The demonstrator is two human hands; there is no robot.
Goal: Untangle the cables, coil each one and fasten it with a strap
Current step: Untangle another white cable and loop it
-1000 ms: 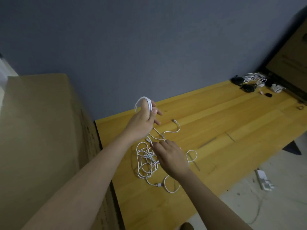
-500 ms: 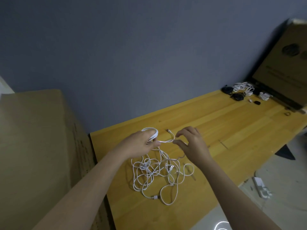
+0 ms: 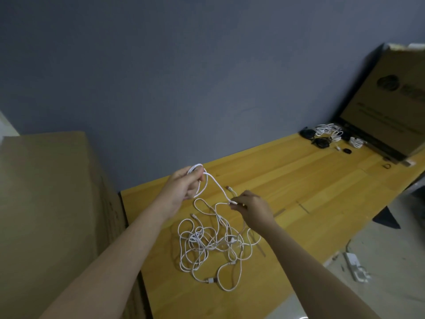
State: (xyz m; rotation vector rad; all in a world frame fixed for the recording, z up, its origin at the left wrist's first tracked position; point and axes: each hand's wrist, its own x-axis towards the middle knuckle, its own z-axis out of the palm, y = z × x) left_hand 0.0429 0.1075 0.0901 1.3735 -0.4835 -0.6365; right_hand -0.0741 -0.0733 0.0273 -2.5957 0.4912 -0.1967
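Cables [image 3: 213, 245]: white, tangled loosely on table [image 3: 299, 180].

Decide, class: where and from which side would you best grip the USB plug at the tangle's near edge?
Grip the USB plug by its flat body, coming from above on the near side: it lies flat on the table, clear of the tangled white cables.

Left hand [image 3: 181, 189] raised, fingers curled closed, right hand [image 3: 251, 209] lower, fingertips pinched, both forearms outstretched

text: none legible | cardboard box [image 3: 395, 107]: dark round logo and print lines, too blurred to read
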